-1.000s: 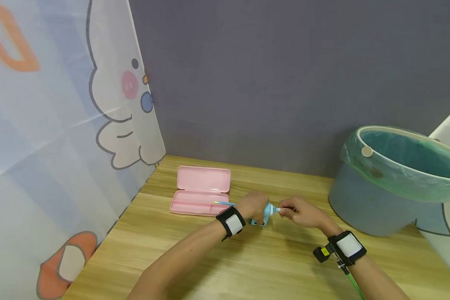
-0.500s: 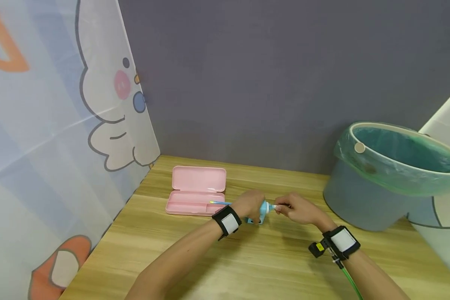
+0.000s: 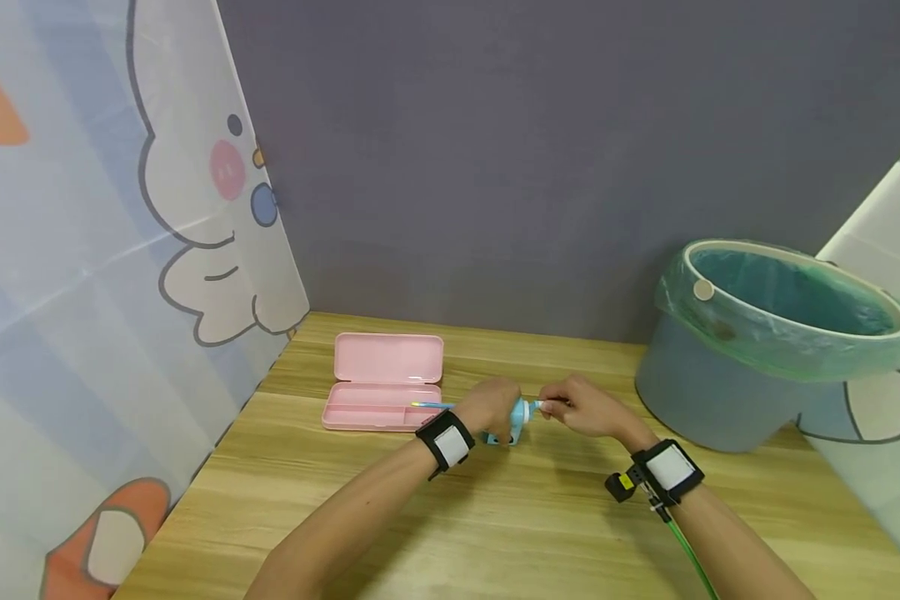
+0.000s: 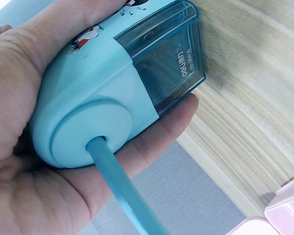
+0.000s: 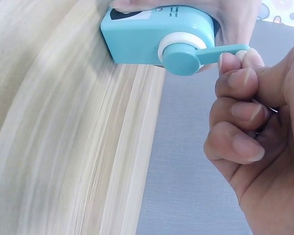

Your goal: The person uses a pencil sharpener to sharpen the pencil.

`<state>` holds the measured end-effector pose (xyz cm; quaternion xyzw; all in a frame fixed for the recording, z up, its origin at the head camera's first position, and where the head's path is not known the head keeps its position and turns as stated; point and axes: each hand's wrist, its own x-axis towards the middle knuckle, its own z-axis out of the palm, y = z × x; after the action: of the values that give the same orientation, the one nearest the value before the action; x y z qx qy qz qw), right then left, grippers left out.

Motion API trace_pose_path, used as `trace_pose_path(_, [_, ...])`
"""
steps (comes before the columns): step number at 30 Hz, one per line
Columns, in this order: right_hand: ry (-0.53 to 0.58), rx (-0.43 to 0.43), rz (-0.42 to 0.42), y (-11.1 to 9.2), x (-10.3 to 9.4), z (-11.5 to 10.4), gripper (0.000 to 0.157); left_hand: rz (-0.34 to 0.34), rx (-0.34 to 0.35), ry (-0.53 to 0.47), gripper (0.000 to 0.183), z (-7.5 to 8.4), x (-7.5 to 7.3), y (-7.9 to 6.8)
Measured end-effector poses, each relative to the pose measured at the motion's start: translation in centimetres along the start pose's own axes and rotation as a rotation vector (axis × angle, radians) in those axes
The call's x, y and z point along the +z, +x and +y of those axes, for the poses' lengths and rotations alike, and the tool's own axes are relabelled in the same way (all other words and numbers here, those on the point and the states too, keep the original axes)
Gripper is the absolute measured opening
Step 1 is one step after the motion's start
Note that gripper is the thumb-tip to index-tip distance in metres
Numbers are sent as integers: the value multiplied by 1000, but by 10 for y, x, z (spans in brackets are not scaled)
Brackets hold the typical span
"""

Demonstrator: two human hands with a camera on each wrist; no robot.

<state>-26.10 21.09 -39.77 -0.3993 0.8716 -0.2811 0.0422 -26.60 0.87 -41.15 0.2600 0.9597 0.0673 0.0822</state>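
A light-blue crank pencil sharpener [image 4: 88, 103] is gripped by my left hand [image 3: 489, 408], its thumb and fingers around the body. A blue pencil [image 4: 125, 188] sticks out of the sharpener's round front hole. The clear shavings drawer [image 4: 169, 61] faces the tabletop side in the left wrist view. At the other end, my right hand [image 5: 257, 112] pinches the tip of the crank handle [image 5: 218, 53] between thumb and index finger, with its other fingers curled. In the head view, the pencil's yellow-tipped end reaches over the pencil case; the left hand hides much of the sharpener.
An open pink pencil case [image 3: 382, 419] lies on the wooden table [image 3: 450, 525], left of the hands, its lid tipped back. A grey-blue bin [image 3: 708, 392] with a green liner stands at the right. A grey wall is behind, and a printed cloth hangs at the left.
The head view has turned slightly, so the scene sits further left. My right hand and the crank's end have shifted a little upward. Both hands keep their holds.
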Motion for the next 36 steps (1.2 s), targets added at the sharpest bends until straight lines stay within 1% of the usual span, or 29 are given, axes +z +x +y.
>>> trace_pose_path(5, [-17, 24, 22, 2, 1, -3, 31, 0, -6, -22, 37, -1, -2, -2])
trace_pose_path(10, [1, 62, 35, 4, 3, -1, 28, -18, -10, -24, 39, -1, -2, -3])
trace_pose_path(13, [5, 61, 42, 6, 3, -1, 28, -25, -16, -28, 40, -2, -3, -3])
trace_pose_path(19, [-13, 70, 74, 8, 2, -3, 32, -12, -8, -12, 40, -3, -6, -1])
trace_pose_path(22, [-28, 85, 93, 8, 2, -3, 33, -15, -7, -14, 40, -4, -5, 0])
trace_pose_path(28, [-46, 98, 127, 10, 5, -1, 30, -16, -10, -18, 39, -4, -3, 0])
trace_pose_path(36, [-46, 126, 164, 10, 9, 3, 32, -6, 17, 0, 41, -2, -1, 0])
